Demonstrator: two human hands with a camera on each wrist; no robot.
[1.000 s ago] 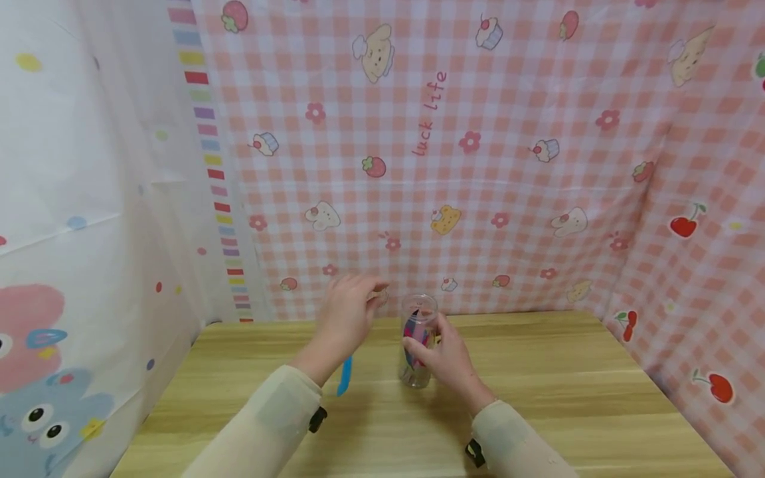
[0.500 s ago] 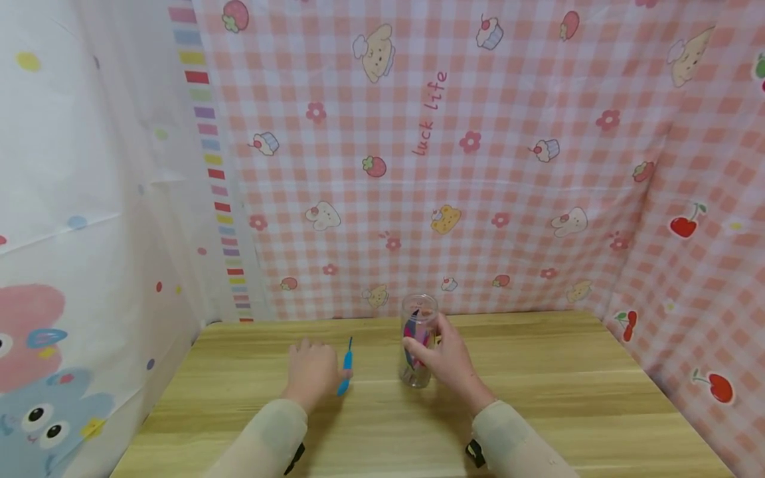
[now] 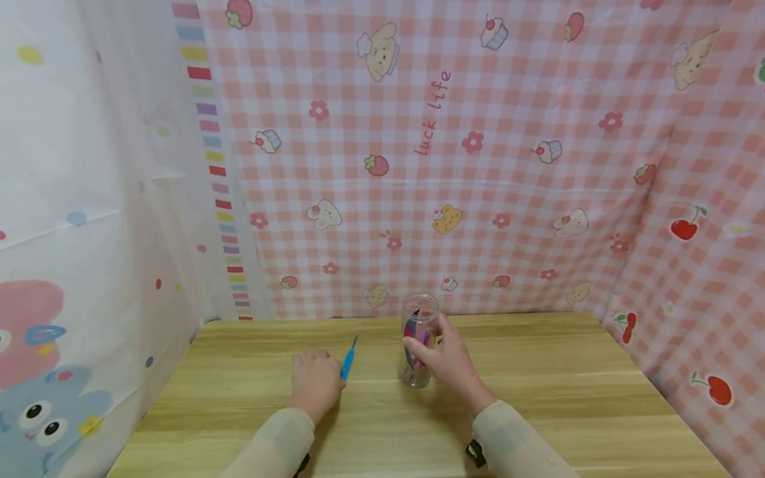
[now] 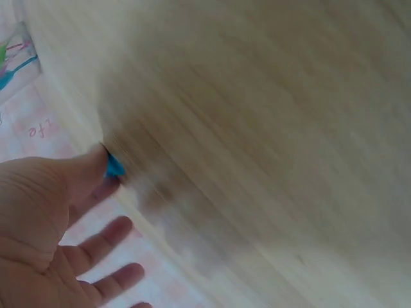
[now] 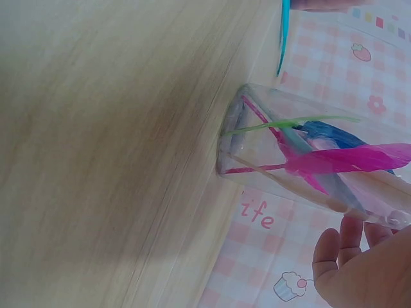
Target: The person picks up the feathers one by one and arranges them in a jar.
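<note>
My left hand (image 3: 317, 380) is low over the left-middle of the table, pinching a slim blue feather (image 3: 348, 365) between thumb and index finger. In the left wrist view only a small blue bit of the feather (image 4: 114, 165) shows at the fingertips; the other fingers are spread. My right hand (image 3: 451, 362) grips a clear plastic cup (image 3: 412, 380) standing upright on the table, fingers round its right side. Inside the cup are several colored feathers, including a magenta feather (image 5: 353, 159), a thin green one (image 5: 270, 124) and a dark blue one (image 5: 337, 135).
The wood-grain table (image 3: 568, 398) reaches back to a pink checked cloth (image 3: 526, 186) hung behind it. A white printed cloth (image 3: 107, 199) hangs along the left side, and the checked cloth continues on the right.
My left hand came down from near the back, left of the cup, to the blue feather and now pinches it; the feather has tilted slightly. My right hand stays on the cup.
</note>
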